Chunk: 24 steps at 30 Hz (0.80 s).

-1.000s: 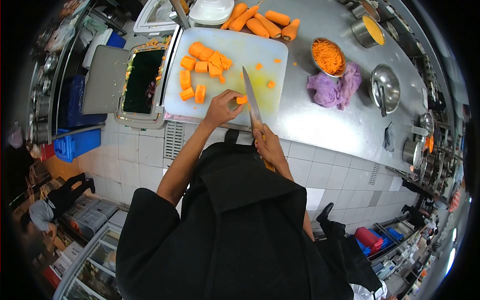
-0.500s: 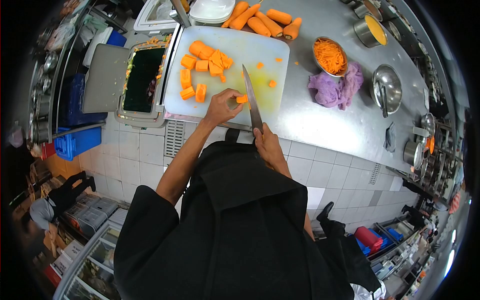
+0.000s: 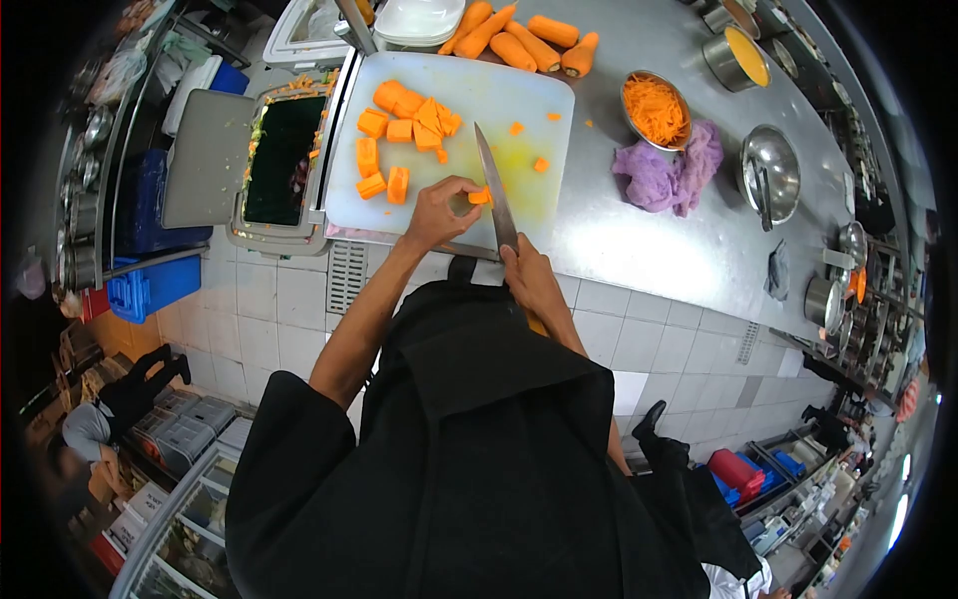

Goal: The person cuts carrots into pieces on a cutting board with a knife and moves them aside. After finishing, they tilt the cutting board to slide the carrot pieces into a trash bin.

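While the waste bin [image 3: 279,160] sits open at the far left, the white cutting board [image 3: 539,115] beside it carries a heap of carrot chunks [image 3: 404,135]. Nearer the board's front edge, the left hand [image 3: 436,213] pinches a small carrot piece [image 3: 480,196], fingertips curled. Just right of it, the knife [image 3: 495,190] blade rests against that piece, its handle clenched in the right hand [image 3: 529,280]. Cutting well here probably means keeping the fingertips tucked back and the blade upright. Whole carrots [image 3: 524,40] lie beyond.
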{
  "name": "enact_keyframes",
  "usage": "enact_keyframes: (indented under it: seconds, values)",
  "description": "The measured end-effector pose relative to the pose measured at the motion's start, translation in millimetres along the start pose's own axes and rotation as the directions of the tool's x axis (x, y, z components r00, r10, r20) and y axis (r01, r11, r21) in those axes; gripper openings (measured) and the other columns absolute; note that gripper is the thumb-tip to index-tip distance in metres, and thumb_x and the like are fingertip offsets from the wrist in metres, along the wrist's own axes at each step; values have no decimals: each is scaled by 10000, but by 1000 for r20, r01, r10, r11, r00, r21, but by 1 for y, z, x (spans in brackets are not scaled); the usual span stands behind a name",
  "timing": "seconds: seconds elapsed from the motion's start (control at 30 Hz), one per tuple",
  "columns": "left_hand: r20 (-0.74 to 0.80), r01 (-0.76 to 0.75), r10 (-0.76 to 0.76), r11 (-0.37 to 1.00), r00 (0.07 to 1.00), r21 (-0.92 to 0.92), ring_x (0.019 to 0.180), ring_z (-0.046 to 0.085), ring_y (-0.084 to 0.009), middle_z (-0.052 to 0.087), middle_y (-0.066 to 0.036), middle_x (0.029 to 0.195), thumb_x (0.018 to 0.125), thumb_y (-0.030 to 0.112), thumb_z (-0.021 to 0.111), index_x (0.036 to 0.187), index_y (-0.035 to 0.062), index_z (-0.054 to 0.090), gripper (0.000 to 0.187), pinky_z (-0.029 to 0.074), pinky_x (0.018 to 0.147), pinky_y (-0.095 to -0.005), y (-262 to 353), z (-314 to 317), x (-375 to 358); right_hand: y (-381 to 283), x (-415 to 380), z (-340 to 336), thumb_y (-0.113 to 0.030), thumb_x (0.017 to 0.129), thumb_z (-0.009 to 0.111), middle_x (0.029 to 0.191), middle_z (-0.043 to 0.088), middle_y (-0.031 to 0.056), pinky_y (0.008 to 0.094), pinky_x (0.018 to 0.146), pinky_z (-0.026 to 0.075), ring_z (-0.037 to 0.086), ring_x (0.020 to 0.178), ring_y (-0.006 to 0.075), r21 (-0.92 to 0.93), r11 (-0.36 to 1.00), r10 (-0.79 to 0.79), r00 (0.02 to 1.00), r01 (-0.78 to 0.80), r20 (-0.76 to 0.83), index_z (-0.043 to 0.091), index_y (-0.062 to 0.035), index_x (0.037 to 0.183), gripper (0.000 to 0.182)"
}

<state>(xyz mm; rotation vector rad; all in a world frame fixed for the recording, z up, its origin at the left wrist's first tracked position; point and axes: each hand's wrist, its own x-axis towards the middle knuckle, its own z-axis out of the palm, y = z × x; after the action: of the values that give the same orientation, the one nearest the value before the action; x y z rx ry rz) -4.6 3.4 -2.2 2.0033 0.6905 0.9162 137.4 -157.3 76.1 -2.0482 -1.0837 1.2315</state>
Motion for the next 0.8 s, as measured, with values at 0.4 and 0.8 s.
enact_keyframes:
  seconds: [0.4, 0.8]
  values:
    - [24, -37, 33, 989, 999, 141, 1025, 671, -254, 703, -80, 1024, 777, 127, 813, 1068, 74, 699, 318, 523, 890, -384, 9, -5, 0, 22, -6, -20, -339, 1080, 549, 699, 506, 36, 252, 403, 401, 441, 453, 76, 504, 844, 136, 982, -186, 134, 500, -83, 1252, 312]
    - [-95, 75, -32, 866, 995, 494, 1191, 509, -300, 500, -138, 1374, 1002, 320, 641, 1316, 172, 629, 347, 352, 1047, -475, 18, 45, 60, 17, -4, -32, -322, 1080, 544, 692, 515, 29, 252, 404, 415, 449, 466, 67, 500, 857, 145, 990, -126, 1, 496, -65, 1220, 296]
